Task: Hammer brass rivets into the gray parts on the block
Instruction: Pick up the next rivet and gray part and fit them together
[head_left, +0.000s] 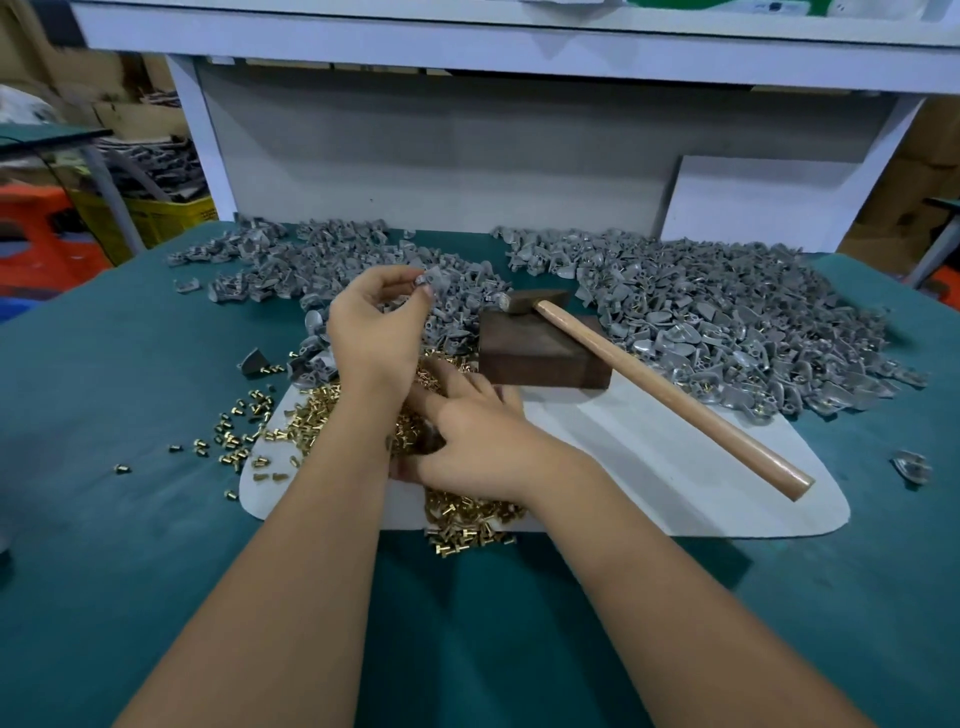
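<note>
While gathering stock rather than striking, judged to be at the loading step of the task, with nothing yet on the anvil face.

Under both grips: green cloth (156, 519) over the whole bench. Beyond the left grip and off to its side, a loose heap of gray parts (291, 260). Far to the outer side of the right grip, a bigger heap (727, 312), some pieces there showing brass. Beneath the right grip: white mat (649, 467).

Just beyond the right grip: hammer (649, 384), untouched, head propped on the far edge of the block (540, 358), handle slanting off toward the outer side. Block top bare, close ahead of the right knuckles.

Directly under and around the right grip: brass rivets (311, 415), heaped on the mat and scattered past the left forearm.

Left hand (379, 327) raised above the near heap, narrow pinch of thumb and fingertips on one gray part (434, 280). Right hand (483, 436) low, fingers laid fairly straight into the rivets, thumb side hidden; cannot tell whether a rivet is pinched.

Next, by judgement: single out one rivet, seat its shank in the part's hole, carry both across to the block top, steady with the left pinch, then free the right for the hammer handle. Likely snag: small rivets clumping or slipping from the fingertips.
</note>
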